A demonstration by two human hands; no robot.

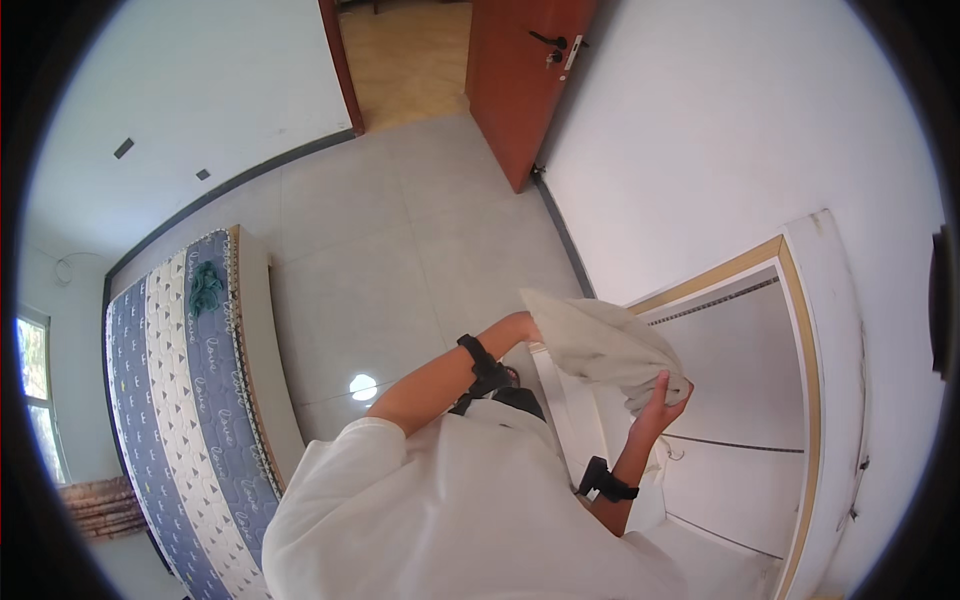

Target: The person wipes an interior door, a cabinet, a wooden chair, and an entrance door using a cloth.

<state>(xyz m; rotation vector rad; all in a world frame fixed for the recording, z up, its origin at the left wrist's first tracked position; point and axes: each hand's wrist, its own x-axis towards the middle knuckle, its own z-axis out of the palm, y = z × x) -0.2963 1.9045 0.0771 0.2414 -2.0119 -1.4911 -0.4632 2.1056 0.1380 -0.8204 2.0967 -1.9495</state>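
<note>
A beige cloth point(600, 337) hangs bunched in front of me, its upper corner pointing towards the door. My right hand point(664, 405) grips its lower right end, where the fabric is rolled into folds, with the thumb lying on top. At the opposite side my left hand point(529, 327) is at the cloth's left edge; the fabric covers its fingers, so their grip is hidden. Both forearms wear black straps, each with a small dark device. Beneath and beyond the cloth is a white recessed cabinet point(731, 375) with a wood-coloured frame.
To my left stands a bed with a blue and cream patterned mattress point(210, 390), a crumpled green cloth point(205, 289) lying on it. A red-brown door point(517, 82) stands ajar ahead, keys in its lock. Grey tiled floor point(360, 232) runs between bed and cabinet.
</note>
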